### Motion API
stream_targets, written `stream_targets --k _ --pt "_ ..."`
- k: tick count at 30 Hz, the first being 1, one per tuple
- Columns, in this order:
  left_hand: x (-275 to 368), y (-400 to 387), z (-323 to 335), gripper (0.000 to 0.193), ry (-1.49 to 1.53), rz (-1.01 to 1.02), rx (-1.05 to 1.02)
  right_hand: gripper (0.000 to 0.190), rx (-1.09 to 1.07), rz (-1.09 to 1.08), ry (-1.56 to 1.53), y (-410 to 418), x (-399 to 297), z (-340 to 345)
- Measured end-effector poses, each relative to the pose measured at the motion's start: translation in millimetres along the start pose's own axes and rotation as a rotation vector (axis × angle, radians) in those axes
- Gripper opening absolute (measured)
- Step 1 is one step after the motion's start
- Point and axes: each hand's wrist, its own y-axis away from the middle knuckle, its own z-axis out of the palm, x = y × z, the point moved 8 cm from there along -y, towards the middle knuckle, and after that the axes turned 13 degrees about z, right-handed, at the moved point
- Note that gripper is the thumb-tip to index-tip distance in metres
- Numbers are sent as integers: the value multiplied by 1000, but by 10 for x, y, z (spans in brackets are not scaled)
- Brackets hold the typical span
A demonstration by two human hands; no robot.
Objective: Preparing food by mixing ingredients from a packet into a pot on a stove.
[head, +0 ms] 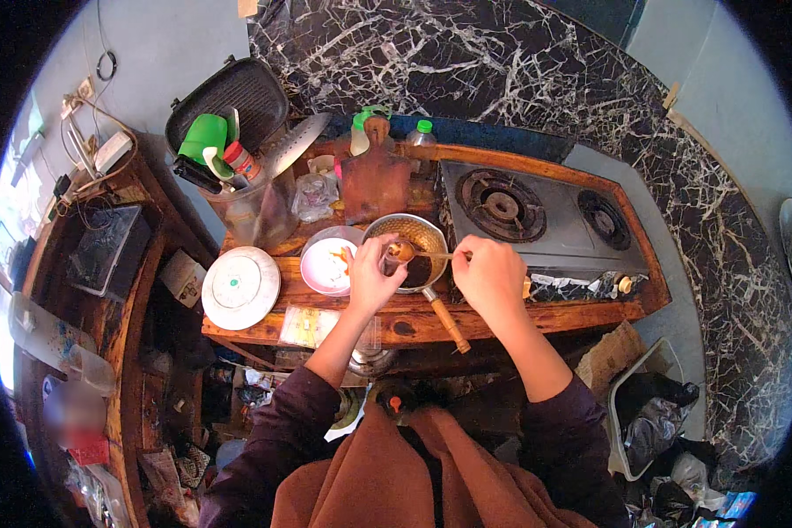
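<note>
Over a metal saucepan [439,241] with a wooden handle, my left hand [374,274] grips a small clear container [391,254]. My right hand [492,274] pinches the handle of a spoon [406,251], whose bowl with brown stuff in it is at the container's mouth. Dark brown liquid [420,270] lies in the pan. Just left of my left hand is a pinkish-white bowl [320,267] with orange-brown smears inside. A round white lid [241,288] rests at the left end of the wooden counter.
A two-burner gas stove [541,218] stands to the right. Behind the pan leans a wooden cutting board [376,178], beside a green-capped bottle [423,137]. A clear utensil container [257,211] is at the back left. Below right is a bin [617,422] with plastic bags.
</note>
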Motion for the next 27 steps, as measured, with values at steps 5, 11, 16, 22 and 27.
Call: stream_targets --k 5,11,16,22,27 --pt "-65 -11 31 44 24 -36 -56 12 -112 132 -74 -110 249 94" --pt "-212 -40 57 42 124 -115 -50 16 -265 281 -189 -220 696 370" --pt "-400 -22 10 40 208 -188 20 18 -331 378 -503 -271 952 497" --pt "-523 -63 -199 37 256 -165 71 11 -66 180 131 18 545 734" --pt "-462 -200 -275 40 348 -138 59 11 -120 131 239 145 495 1240"
